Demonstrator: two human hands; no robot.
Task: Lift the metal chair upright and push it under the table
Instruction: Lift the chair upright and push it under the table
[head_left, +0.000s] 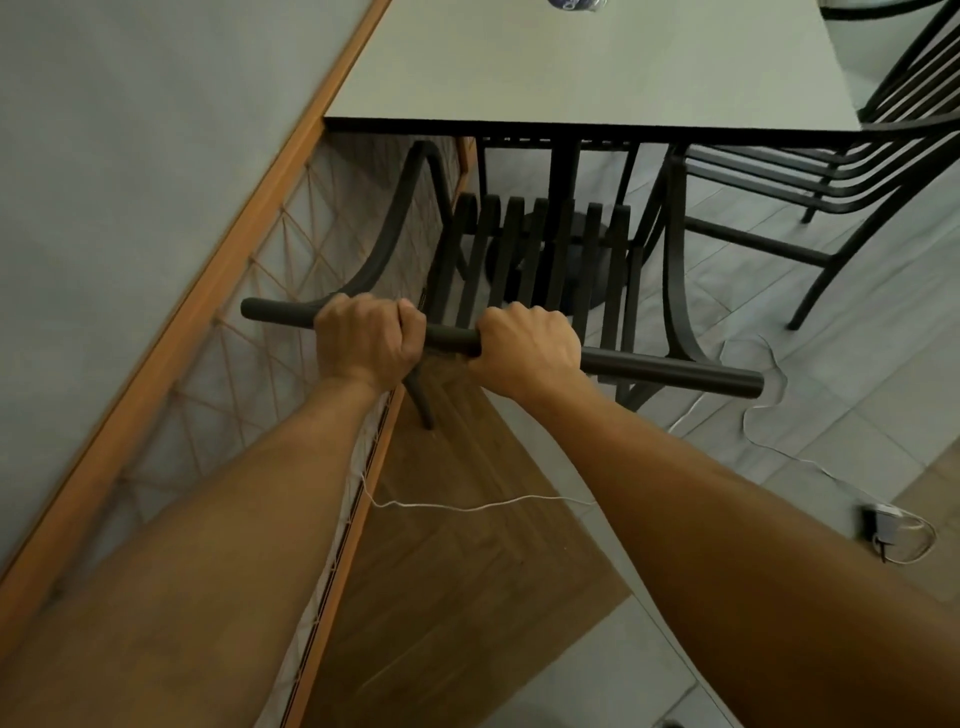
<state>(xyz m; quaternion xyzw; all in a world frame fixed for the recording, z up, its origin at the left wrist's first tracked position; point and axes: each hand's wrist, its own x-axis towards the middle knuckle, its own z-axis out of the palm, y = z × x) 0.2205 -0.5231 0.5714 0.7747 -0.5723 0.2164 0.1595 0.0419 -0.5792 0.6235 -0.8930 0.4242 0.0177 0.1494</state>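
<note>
The black metal chair (540, 249) stands upright in front of me, its slatted seat reaching under the near edge of the pale table (571, 67). Both of my hands grip the round top rail of its backrest. My left hand (366, 340) is closed on the rail left of centre, my right hand (527, 345) on it just right of centre. The chair's curved armrests rise on either side of the seat. The table's black pedestal foot shows through the seat slats.
A wooden-framed rope railing (218, 291) runs close along the left. A second black slatted chair (831, 171) stands at the table's right side. A white cable (769, 410) and a small charger (883, 525) lie on the tiled floor at the right.
</note>
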